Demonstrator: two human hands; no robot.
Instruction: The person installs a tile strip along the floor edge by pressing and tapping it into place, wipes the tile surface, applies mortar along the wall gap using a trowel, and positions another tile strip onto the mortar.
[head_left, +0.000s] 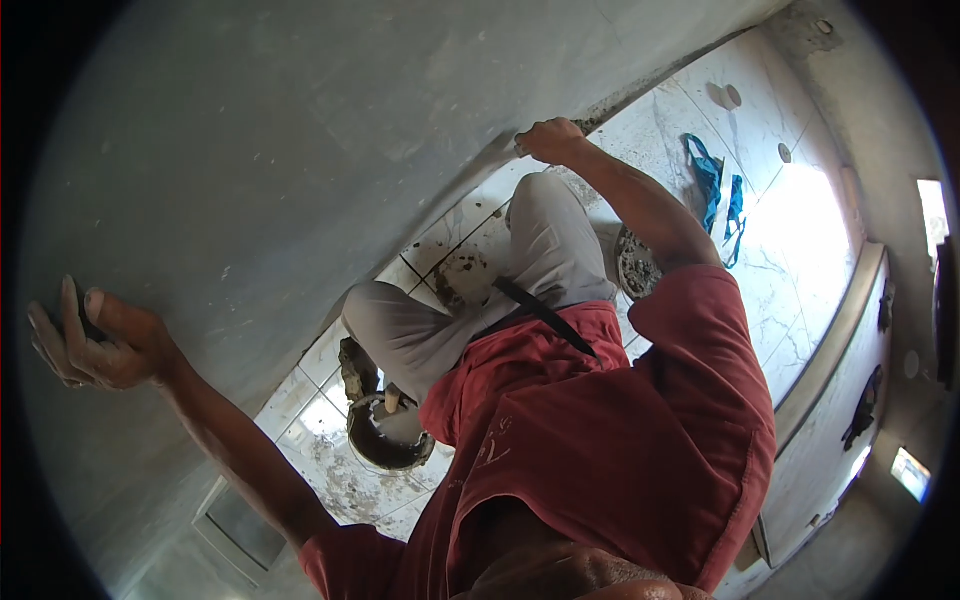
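My left hand (100,340) is raised at the far left in front of the grey wall (300,130), palm up, fingers apart and holding nothing. My right hand (552,141) is closed at the foot of the wall, beyond my bent knee. A small edge of something shows at its fingers, but I cannot make out what it is. Beside my left leg a dark round container (385,450) stands on the floor. Another round container with grey lumpy material (637,265) is partly hidden behind my right arm.
Dirt and grey splashes mark the white tiled floor (790,330). A blue strapped item (712,185) lies on the tiles at the upper right. A long pale ledge (830,345) runs along the right side. Brown crumbs lie near my knees.
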